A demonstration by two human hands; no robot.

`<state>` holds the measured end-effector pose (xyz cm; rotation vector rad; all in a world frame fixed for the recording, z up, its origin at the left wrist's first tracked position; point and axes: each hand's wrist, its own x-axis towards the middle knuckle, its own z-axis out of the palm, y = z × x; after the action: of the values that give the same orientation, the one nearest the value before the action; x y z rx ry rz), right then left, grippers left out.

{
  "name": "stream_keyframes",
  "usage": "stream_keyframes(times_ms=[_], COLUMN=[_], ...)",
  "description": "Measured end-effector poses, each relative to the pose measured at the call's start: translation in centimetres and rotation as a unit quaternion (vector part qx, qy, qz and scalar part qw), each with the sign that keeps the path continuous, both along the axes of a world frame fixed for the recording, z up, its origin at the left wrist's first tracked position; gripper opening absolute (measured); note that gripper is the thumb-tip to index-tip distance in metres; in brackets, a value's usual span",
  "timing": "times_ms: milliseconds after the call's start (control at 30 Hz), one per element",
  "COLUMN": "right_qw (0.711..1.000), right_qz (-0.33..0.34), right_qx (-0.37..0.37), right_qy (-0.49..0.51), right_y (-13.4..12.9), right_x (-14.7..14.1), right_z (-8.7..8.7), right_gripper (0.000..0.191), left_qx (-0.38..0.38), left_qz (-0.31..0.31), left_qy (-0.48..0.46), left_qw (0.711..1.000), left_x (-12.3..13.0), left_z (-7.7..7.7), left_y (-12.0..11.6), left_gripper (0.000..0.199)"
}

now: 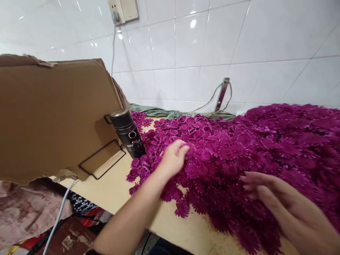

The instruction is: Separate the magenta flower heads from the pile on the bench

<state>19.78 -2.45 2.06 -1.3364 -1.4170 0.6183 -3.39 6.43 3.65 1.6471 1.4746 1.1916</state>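
A large heap of magenta flower heads (225,152), with toothed petals, spreads over the table. My left hand (174,159) reaches into the left part of the heap. Its thumb and fingers pinch one flower head (190,150), slightly blurred. At the heap's front right, my right hand (289,209) hovers with thumb and fingers apart. No flower shows between them, though the far fingertips are blurred against the pile.
A black vacuum flask (127,132) stands left of the heap, beside a black wire frame (102,159) and a big cardboard sheet (53,117). Green cloth (156,111) and a metal bracket (222,94) lie along the tiled wall. The wooden table (114,189) ends in front.
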Motion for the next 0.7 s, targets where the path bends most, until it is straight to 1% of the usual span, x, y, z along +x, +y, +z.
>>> stream_keyframes(times_ms=[67,133,233,333,433,533,600,700], right_qw=[0.997,0.991,0.986,0.986,0.991,0.996,0.996,0.997], right_qz=[0.059,0.097,0.129,0.128,0.091,0.033,0.026,0.041], right_qx=[-0.043,-0.068,-0.080,-0.074,-0.053,-0.022,-0.012,-0.006], right_qy=[0.037,0.065,0.074,0.081,0.087,0.086,0.083,0.066], right_y=[0.9,1.4,1.6,1.4,1.3,1.5,1.5,1.4], right_x=[-2.4,-4.2,-5.2,-5.0,-4.7,-4.8,-5.0,-5.2], right_z=[0.6,1.0,1.2,1.1,0.8,0.4,0.1,-0.1], right_gripper=[0.040,0.042,0.033,0.027,0.027,0.029,0.027,0.022], left_qx=[-0.014,-0.026,-0.039,-0.055,-0.063,-0.037,-0.011,0.014], left_qz=[-0.086,-0.130,-0.154,-0.165,-0.175,-0.156,-0.143,-0.137], left_qy=[-0.032,-0.056,-0.071,-0.049,0.013,0.119,0.184,0.255], left_qw=[0.996,0.990,0.985,0.984,0.982,0.980,0.972,0.957], left_x=[2.6,4.4,5.6,5.7,5.6,5.4,5.3,5.1], left_z=[-0.2,-0.4,-0.7,-0.6,-0.4,-0.1,0.1,0.4], left_y=[-2.2,-3.6,-4.1,-4.0,-4.1,-4.6,-4.9,-5.2], left_gripper=[0.020,0.022,0.023,0.024,0.028,0.032,0.033,0.036])
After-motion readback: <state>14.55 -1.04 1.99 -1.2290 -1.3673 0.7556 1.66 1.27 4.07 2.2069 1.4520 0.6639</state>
